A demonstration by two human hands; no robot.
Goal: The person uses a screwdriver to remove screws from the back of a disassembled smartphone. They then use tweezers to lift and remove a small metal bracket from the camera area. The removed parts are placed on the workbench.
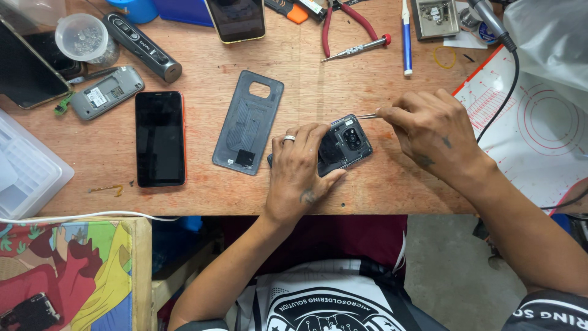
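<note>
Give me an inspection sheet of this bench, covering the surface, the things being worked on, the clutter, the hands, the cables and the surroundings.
Surface: wooden bench, scuffed; white printed mat at the right.
Job's things: opened phone, back off, inner frame and camera showing; grey back cover lying apart beside it.
Clutter: black phone face up, small grey phone, red-handled pliers, screwdriver, clear cup, white tray.
Hands: left hand pressing down on the opened phone; right hand pinching tweezers at the phone's top edge.
Cables: black cable across the mat; white cable along the front edge.
Surroundings: colourful printed cloth lower left.
</note>
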